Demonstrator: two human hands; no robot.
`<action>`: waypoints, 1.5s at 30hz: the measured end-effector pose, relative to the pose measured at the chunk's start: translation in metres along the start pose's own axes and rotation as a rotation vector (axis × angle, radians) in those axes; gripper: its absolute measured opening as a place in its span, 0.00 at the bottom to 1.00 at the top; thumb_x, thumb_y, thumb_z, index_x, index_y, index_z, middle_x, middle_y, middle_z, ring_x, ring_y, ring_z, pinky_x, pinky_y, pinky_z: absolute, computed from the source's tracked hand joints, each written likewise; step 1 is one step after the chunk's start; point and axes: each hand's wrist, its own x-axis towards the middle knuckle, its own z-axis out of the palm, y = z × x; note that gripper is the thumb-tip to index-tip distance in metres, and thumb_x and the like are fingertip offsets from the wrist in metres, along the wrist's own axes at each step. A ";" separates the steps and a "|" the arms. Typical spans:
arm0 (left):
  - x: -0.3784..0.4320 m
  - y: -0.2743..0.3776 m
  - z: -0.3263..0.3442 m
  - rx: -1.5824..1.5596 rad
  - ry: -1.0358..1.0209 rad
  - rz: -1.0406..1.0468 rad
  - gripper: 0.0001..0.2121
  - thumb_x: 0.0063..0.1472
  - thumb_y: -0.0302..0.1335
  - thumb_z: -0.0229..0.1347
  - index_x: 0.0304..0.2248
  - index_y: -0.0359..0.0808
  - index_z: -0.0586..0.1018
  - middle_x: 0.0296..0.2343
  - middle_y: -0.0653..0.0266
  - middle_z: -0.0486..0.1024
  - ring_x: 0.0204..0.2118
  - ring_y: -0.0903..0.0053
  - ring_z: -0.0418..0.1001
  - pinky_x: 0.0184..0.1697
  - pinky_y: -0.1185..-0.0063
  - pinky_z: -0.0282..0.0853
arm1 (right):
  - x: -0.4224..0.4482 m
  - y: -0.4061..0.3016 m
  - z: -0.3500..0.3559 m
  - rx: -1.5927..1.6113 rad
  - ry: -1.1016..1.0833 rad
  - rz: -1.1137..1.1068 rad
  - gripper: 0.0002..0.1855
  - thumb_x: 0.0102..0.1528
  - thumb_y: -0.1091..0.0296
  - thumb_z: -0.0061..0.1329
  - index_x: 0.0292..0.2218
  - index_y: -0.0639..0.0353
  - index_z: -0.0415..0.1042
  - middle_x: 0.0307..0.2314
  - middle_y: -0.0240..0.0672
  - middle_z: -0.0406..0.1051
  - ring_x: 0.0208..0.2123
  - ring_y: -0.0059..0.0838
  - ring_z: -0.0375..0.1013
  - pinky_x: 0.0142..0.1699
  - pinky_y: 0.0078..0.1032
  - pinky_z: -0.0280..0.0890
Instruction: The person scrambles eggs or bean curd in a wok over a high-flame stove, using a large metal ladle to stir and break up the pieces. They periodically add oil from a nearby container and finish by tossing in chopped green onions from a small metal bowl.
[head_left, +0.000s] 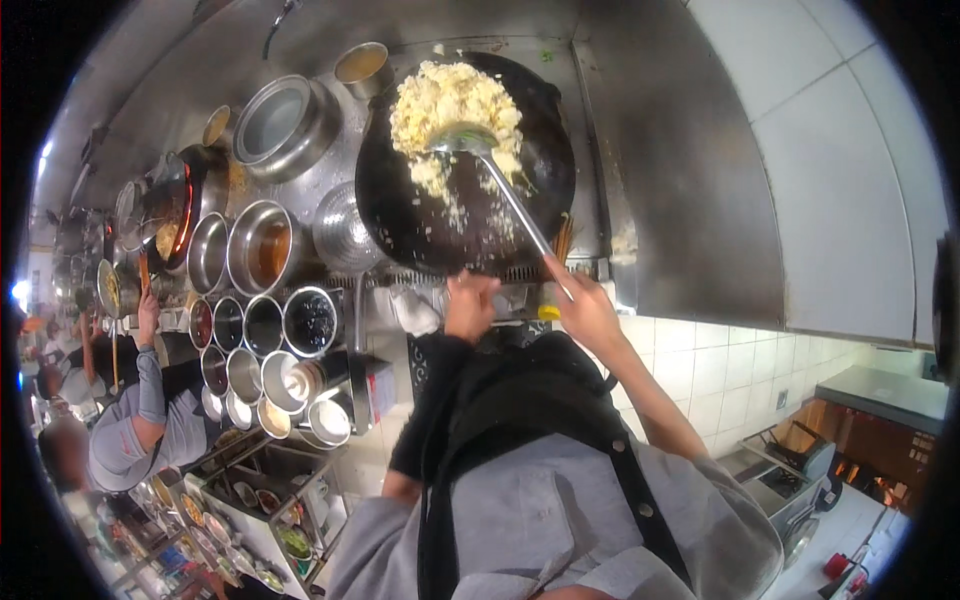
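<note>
A dark wok (457, 240) sits in front of me on the range. Fried rice with yellow egg (457, 94) is heaped toward its far side, with loose grains scattered nearer to me. My right hand (589, 304) grips the handle of a metal wok ladle (517, 202). The ladle's bowl rests against the near side of the rice. At the wok's near rim, my left hand (471, 304) is curled, blurred and closed on the edge; the part it grips is hidden beneath the fingers.
Left of the wok are a perforated strainer (349, 229), a steel pot with brown liquid (255, 251) and several seasoning containers (311, 322). A white cloth (412, 309) lies beside my left hand. A bamboo brush (564, 236) stands near the ladle handle. Another person (150, 427) cooks farther left.
</note>
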 end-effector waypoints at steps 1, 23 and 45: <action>0.004 0.023 -0.009 -0.039 -0.075 -0.051 0.04 0.61 0.24 0.57 0.32 0.38 0.84 0.32 0.60 0.83 0.42 0.55 0.76 0.58 0.56 0.60 | 0.004 -0.004 -0.024 -0.009 0.005 0.012 0.34 0.54 0.78 0.49 0.62 0.51 0.65 0.32 0.53 0.76 0.23 0.45 0.76 0.27 0.39 0.71; -0.239 -0.127 -0.026 -0.121 -0.481 -0.769 0.18 0.63 0.39 0.53 0.44 0.35 0.82 0.39 0.44 0.80 0.44 0.49 0.78 0.47 0.63 0.73 | 0.304 -0.135 -0.114 1.010 0.307 -0.137 0.22 0.58 0.58 0.61 0.21 0.62 0.67 0.18 0.29 0.66 0.24 0.27 0.69 0.34 0.29 0.66; -0.383 -0.162 0.033 -0.518 -0.151 -1.242 0.17 0.61 0.36 0.60 0.36 0.25 0.83 0.27 0.58 0.83 0.30 0.74 0.80 0.33 0.75 0.74 | 0.314 -0.105 -0.044 0.774 0.584 -0.237 0.19 0.56 0.71 0.55 0.21 0.57 0.57 0.16 0.25 0.59 0.21 0.22 0.59 0.29 0.31 0.57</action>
